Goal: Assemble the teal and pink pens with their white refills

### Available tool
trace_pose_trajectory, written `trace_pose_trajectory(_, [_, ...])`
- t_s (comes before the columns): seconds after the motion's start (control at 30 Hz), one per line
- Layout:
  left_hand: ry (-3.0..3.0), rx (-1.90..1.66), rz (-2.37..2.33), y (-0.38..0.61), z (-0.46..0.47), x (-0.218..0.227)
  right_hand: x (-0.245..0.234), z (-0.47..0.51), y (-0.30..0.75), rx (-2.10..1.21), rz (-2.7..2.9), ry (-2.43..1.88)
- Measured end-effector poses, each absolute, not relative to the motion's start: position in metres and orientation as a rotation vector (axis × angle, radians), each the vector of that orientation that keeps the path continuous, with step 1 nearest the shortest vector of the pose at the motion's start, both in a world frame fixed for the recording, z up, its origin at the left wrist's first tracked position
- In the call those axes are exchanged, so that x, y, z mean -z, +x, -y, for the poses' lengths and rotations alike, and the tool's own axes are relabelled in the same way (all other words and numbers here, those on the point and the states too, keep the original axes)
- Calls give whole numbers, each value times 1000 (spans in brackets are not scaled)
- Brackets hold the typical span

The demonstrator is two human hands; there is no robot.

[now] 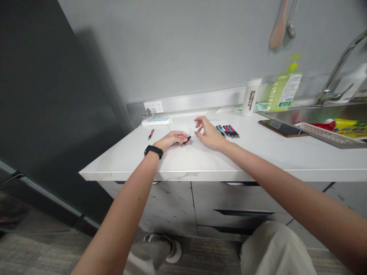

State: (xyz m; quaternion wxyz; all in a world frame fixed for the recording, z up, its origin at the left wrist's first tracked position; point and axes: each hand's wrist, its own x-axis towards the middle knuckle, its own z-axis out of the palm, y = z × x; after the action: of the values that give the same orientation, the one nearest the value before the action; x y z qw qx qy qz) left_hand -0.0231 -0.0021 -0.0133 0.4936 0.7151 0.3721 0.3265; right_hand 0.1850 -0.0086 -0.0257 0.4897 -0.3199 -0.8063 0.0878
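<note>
My left hand [172,139], with a black band on its wrist, rests on the white counter [258,156] and pinches the dark end of a small pen [187,140]. My right hand [209,133] pinches the pen's thin white end between thumb and forefinger, its other fingers raised. The pen lies slanted between both hands, just above the counter. Several pens [228,131] with black, blue and red bodies lie side by side just right of my right hand. One red pen [150,134] lies alone to the left.
A white power strip [157,121] lies by the wall socket. A white cylinder [251,97], a green soap bottle [285,89], a phone [282,128], a white tray [327,135] and a sink with tap [335,84] stand to the right. Drawers sit below the counter edge.
</note>
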Motion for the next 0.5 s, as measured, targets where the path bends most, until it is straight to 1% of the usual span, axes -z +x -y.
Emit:
trace_pose_trajectory(0.23, [1756,-791,-904,-24,-1,15,21,9,190,-175,1905,-889])
trace_pose_trajectory(0.5, [1667,-850,-893,-22,-1,13,24,7,194,-202,1965,-1265])
